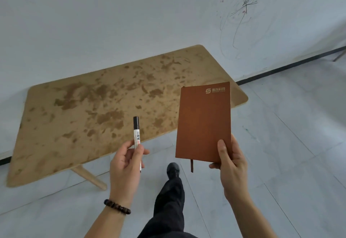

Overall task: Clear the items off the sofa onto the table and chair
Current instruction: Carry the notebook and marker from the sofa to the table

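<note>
Both hands hold things: left hand (124, 164) marker (136, 132), right hand (231, 164) notebook (203, 123)

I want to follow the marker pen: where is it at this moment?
In the head view, left of centre: the left hand holds the marker pen upright, left of the brown notebook, in front of the stained table.

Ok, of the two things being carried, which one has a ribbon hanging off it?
The brown notebook in the right hand: a bookmark ribbon dangles from its bottom edge. The marker in the left hand has none.
</note>
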